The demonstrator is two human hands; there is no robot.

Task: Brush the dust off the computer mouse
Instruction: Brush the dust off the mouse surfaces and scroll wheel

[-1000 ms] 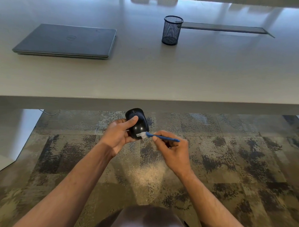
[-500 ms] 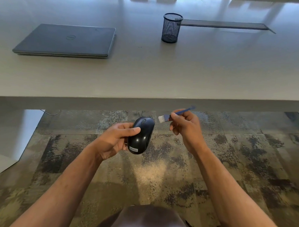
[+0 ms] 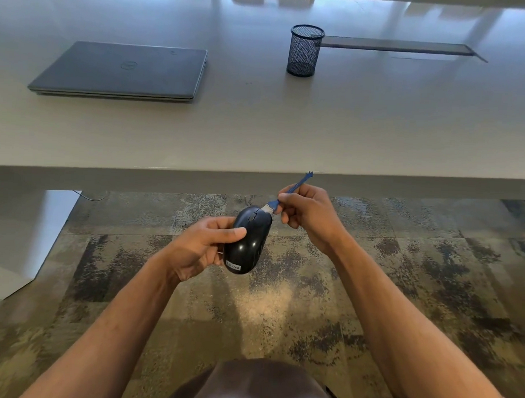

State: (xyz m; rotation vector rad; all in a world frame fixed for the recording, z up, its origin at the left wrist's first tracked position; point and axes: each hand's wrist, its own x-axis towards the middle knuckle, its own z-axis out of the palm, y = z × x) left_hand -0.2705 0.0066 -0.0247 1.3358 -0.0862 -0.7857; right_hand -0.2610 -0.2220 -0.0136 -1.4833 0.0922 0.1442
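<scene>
A glossy black computer mouse (image 3: 249,242) is held in the air below the desk's front edge, top side up, its label end toward me. My left hand (image 3: 203,247) grips it from the left, thumb across its back. My right hand (image 3: 307,214) pinches a thin blue brush (image 3: 288,192) by its handle. The brush's white bristles touch the far right end of the mouse, beside the scroll wheel. The handle points up and away toward the desk edge.
A wide pale desk (image 3: 288,133) spans the view ahead. On it lie a closed grey laptop (image 3: 122,71) at the left and a black mesh pen cup (image 3: 304,50) at the middle. A dark cable slot (image 3: 394,45) runs behind the cup. Patterned carpet (image 3: 280,305) lies below.
My right hand lifted the brush off the mouse's near end, swung up to the right, then brought the bristles down on the far end. My left hand tilted the mouse so its top faces up.
</scene>
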